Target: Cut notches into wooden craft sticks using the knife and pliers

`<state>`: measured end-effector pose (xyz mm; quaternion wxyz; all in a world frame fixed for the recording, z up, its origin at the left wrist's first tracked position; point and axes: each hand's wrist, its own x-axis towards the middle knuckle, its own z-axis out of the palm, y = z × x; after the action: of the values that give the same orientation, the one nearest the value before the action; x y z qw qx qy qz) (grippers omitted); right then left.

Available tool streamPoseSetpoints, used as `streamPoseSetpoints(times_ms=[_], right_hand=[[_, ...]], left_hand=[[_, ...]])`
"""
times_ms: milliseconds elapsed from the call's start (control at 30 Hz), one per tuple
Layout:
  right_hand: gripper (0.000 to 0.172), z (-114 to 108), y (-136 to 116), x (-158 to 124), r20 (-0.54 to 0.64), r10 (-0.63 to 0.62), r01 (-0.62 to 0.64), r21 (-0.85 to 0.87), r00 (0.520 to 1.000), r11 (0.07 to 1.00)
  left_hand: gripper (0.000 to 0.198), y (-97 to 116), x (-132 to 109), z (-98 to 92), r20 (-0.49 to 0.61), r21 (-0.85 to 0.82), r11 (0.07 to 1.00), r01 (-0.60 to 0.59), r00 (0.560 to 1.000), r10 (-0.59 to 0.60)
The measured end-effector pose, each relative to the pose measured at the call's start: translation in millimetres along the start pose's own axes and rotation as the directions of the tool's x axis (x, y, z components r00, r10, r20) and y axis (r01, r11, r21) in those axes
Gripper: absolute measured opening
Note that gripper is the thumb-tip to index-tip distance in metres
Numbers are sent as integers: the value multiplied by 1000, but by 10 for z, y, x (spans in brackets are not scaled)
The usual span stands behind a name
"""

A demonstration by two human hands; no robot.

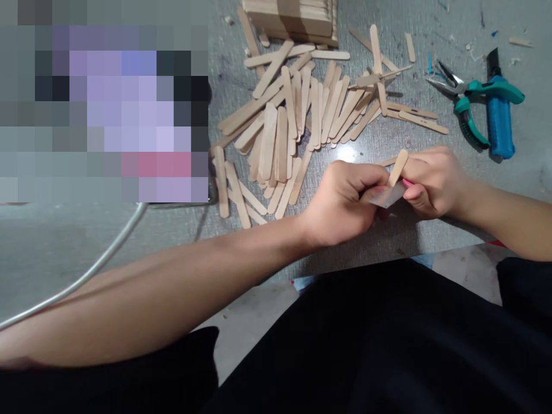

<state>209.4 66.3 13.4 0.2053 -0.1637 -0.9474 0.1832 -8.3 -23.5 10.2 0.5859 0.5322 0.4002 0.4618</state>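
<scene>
My left hand (pixel 345 201) is closed, thumb and fingers pinching near the lower end of a wooden craft stick (pixel 399 167) that points up between my hands. Across the stick's lower part lies a flat, pale grey strip (pixel 387 197), which looks like metal or clear plastic. Close against it, my right hand (pixel 437 181) is closed on a thin pink object (pixel 406 183), of which only the tip shows. Whether the pink piece and the grey strip are joined is hidden by the fingers. Just beyond both hands spreads a loose pile of craft sticks (pixel 280 138).
At the right lie teal-handled pliers (pixel 463 95), jaws apart, beside a blue utility knife (pixel 500 123). A stacked wooden block of sticks (pixel 297 26) stands at the back. A white cable (pixel 112 253) crosses the left side, where a large area is pixelated.
</scene>
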Motion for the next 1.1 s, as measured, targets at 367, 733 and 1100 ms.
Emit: streamPoseSetpoints(times_ms=[367, 733, 1100], right_hand=[[75, 7, -52, 22, 116, 132, -130, -32, 984, 991], [67, -175, 8, 174, 56, 204, -205, 17, 977, 979], [63, -132, 49, 76, -65, 323, -287, 320, 944, 903]], left_hand=[[24, -61, -39, 42, -75, 110, 992, -56, 995, 65], [24, 75, 38, 32, -299, -32, 991, 132, 945, -135], [19, 21, 48, 25, -280, -43, 992, 117, 952, -124]])
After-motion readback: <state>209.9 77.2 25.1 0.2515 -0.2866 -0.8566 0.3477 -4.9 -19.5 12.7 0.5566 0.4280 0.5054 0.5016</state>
